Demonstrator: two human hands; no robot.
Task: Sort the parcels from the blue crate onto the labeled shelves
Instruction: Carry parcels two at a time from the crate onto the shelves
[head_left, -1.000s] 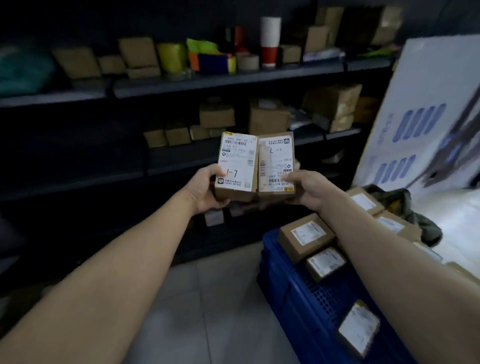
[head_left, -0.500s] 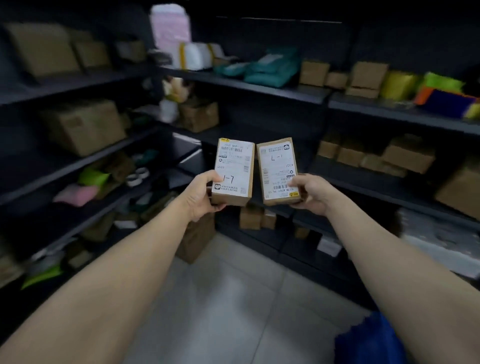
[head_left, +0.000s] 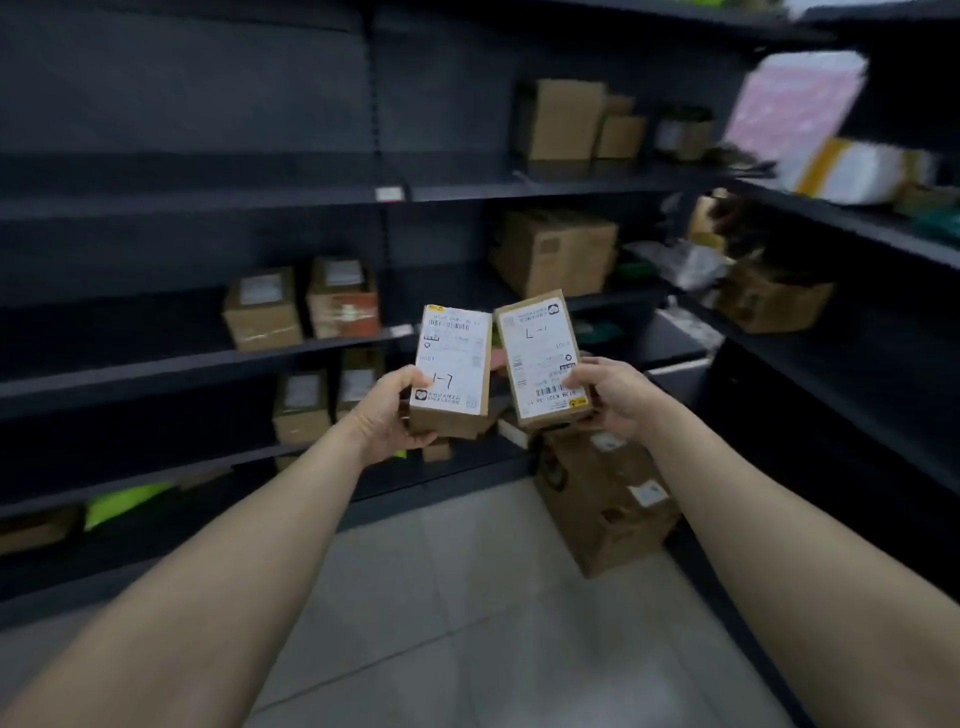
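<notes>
dark shelves (head_left: 208, 364) are spread from nine to three o'clock. at the centre, the left parcel (head_left: 452, 358) is gripped by the left hand (head_left: 389, 418), the right parcel (head_left: 537, 353) by the right hand (head_left: 610, 400). a wrong shelf could be chosen, as one handwritten mark (head_left: 442, 381) seems upside down.

**One head-worn view, facing a corner of shelving**

A single wide-angle camera sits on the person's head, looking forward and somewhat down along both forearms. The left hand (head_left: 387, 410) and right hand (head_left: 613, 397) come close to the lens near mid-frame, gripping the left parcel (head_left: 452, 369) and right parcel (head_left: 543, 358). Farther off, dark shelving (head_left: 208, 197) spans the left and top edges, and tiled floor (head_left: 467, 597) fills the bottom edge. The right side is blurred.
</notes>
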